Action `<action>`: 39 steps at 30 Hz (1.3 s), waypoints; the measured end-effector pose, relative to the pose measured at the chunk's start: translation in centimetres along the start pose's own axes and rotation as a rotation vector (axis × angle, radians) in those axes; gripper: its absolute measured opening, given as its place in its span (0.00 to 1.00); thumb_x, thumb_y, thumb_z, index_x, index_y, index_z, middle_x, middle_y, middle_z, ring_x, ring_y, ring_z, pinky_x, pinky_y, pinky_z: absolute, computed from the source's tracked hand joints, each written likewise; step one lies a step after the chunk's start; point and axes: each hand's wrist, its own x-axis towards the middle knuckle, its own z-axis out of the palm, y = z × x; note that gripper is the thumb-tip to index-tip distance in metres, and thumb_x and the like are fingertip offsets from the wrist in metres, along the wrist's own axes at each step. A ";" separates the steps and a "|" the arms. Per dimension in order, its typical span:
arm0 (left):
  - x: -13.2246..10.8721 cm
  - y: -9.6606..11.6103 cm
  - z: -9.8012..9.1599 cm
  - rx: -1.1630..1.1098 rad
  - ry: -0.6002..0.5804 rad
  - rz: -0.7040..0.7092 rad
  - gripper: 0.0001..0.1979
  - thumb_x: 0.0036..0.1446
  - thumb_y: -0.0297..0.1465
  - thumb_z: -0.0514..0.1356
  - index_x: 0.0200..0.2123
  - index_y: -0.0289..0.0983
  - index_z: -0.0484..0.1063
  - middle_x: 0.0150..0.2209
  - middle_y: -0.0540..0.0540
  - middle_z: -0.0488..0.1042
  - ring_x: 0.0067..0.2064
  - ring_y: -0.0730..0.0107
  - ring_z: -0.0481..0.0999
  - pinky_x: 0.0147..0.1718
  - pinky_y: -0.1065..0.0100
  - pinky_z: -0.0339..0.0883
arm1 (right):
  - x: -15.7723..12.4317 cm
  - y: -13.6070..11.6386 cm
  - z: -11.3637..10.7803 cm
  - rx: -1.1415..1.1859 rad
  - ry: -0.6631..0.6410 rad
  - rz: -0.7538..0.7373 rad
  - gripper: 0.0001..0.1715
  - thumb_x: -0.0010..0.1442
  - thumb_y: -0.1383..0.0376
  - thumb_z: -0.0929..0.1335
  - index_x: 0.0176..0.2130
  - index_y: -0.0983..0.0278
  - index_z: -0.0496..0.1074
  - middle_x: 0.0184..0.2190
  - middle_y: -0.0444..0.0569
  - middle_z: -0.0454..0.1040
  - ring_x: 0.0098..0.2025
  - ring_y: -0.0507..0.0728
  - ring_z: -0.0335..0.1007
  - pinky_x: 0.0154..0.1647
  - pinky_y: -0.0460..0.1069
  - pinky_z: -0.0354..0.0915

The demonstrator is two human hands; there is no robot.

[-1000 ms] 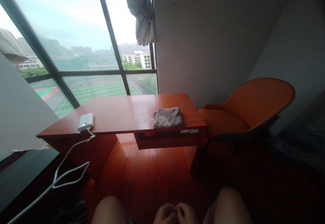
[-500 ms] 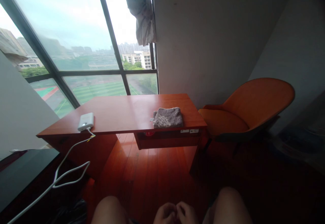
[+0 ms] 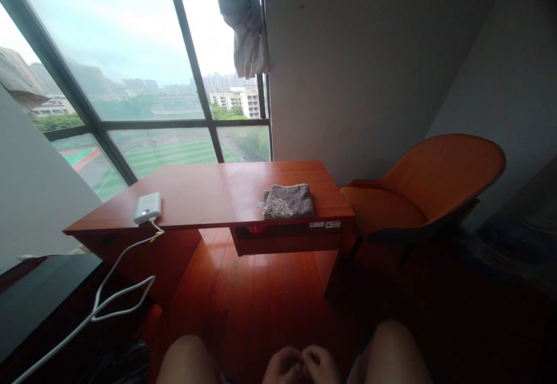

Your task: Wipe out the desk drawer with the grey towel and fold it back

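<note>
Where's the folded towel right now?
In the head view, the folded towel lies on the right half of the red-brown desk, at its near edge, between the white device and the orange chair.

A bunched pale curtain [image 3: 248, 30] hangs by the dark-framed window [image 3: 130, 53]; an orange chair [image 3: 448, 178] stands near the wall [image 3: 348, 65].

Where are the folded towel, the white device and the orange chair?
Folded towel [image 3: 289, 200]: head view, middle of its top.
White device [image 3: 148, 205]: head view, its top face.
Orange chair [image 3: 455, 175]: head view, inner face of the backrest.
</note>
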 end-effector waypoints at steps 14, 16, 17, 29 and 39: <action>0.3 1.1 -0.3 0.224 0.134 0.082 0.13 0.52 0.40 0.56 0.33 0.36 0.73 0.28 0.48 0.74 0.30 0.68 0.70 0.32 0.69 0.65 | -1.2 -3.5 -0.4 0.262 0.022 0.060 0.27 0.48 0.42 0.64 0.27 0.63 0.71 0.18 0.44 0.66 0.23 0.55 0.63 0.27 0.50 0.58; 0.2 1.0 -0.3 0.283 0.140 0.085 0.16 0.53 0.41 0.56 0.35 0.36 0.75 0.31 0.45 0.77 0.34 0.66 0.73 0.36 0.68 0.67 | -1.3 -3.7 -0.2 0.344 -0.048 0.073 0.32 0.44 0.38 0.66 0.28 0.64 0.73 0.18 0.43 0.66 0.22 0.53 0.62 0.25 0.49 0.56; 0.1 0.8 -0.3 0.313 0.151 0.083 0.17 0.53 0.42 0.56 0.37 0.36 0.76 0.33 0.44 0.78 0.36 0.64 0.74 0.38 0.68 0.67 | -1.3 -3.7 0.0 0.371 -0.071 0.083 0.35 0.42 0.37 0.67 0.28 0.65 0.73 0.18 0.43 0.66 0.22 0.52 0.62 0.25 0.49 0.56; -0.2 -1.0 -0.7 0.558 0.274 0.048 0.22 0.56 0.45 0.52 0.41 0.39 0.79 0.43 0.40 0.80 0.47 0.56 0.75 0.49 0.64 0.67 | -1.2 -3.0 0.3 0.390 -0.050 0.111 0.41 0.34 0.34 0.69 0.29 0.67 0.76 0.19 0.45 0.69 0.22 0.53 0.63 0.27 0.50 0.58; -0.2 -0.7 -0.7 0.574 0.212 0.087 0.16 0.58 0.39 0.52 0.34 0.37 0.77 0.34 0.44 0.79 0.37 0.64 0.75 0.39 0.69 0.67 | -1.4 -3.4 0.3 0.391 -0.048 0.130 0.43 0.31 0.32 0.69 0.30 0.66 0.77 0.19 0.47 0.71 0.23 0.55 0.65 0.28 0.52 0.61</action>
